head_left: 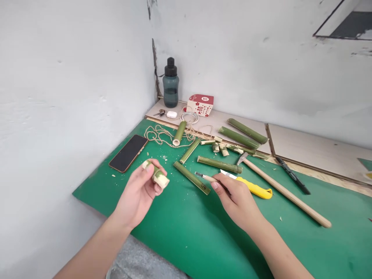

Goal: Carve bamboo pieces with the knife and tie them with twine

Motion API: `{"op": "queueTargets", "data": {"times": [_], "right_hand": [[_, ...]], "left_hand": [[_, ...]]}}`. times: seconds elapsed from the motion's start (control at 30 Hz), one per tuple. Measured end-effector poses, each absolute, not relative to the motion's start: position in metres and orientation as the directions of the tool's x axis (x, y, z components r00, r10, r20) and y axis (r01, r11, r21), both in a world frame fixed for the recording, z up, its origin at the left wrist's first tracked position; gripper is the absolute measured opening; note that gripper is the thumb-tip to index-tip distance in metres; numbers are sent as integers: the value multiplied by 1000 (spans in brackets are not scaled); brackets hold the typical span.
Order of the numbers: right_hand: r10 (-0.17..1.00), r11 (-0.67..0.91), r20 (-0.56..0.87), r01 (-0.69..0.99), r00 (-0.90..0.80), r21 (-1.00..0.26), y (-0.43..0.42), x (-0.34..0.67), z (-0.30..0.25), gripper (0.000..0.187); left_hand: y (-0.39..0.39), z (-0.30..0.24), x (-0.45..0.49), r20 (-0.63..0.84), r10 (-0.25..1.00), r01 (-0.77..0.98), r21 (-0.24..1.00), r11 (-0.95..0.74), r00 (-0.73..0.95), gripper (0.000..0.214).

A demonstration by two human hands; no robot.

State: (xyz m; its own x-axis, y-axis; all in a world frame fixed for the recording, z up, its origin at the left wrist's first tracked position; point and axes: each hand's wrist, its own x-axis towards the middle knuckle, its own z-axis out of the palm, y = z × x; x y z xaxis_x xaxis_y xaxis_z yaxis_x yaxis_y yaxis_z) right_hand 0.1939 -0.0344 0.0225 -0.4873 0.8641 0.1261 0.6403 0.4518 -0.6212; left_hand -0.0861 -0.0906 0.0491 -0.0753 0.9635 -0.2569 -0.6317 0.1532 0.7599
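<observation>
Right now the left hand (139, 192) pinches a short bamboo piece (156, 174) above the green mat (186, 228), while the right hand (236, 197) grips a small carving knife (206, 177); best, I'd say, to cut away from those fingers.

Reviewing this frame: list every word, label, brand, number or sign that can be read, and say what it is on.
No text can be read in this frame.
Red-and-white box by the wall: red characters or marks on its white front, too small and blurred to read.
Dark water bottle, phone with a dark screen, yellow utility knife: no lettering can be made out.
</observation>
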Motion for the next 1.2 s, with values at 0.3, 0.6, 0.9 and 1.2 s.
{"op": "queueTargets", "data": {"times": [0.3, 0.6, 0.9, 1.2], "right_hand": [[908, 419, 204, 758, -367, -500, -28, 199, 12, 10], [910, 379, 265, 898, -318, -224, -15, 209, -4, 16], [796, 361, -29, 513, -604, -779, -72, 96, 32, 67], [911, 220, -48, 580, -410, -784, -31, 31, -17, 81]], "left_hand": [[-116, 21, -110, 108, 981, 477, 879, -19, -159, 17], [-147, 10, -136, 95, 907, 31, 995, -90, -411, 23], [-162, 22, -152, 140, 848, -62, 978, -200, -512, 23], [-181, 24, -152, 128, 892, -104, 976, -191, -433, 25]]}}
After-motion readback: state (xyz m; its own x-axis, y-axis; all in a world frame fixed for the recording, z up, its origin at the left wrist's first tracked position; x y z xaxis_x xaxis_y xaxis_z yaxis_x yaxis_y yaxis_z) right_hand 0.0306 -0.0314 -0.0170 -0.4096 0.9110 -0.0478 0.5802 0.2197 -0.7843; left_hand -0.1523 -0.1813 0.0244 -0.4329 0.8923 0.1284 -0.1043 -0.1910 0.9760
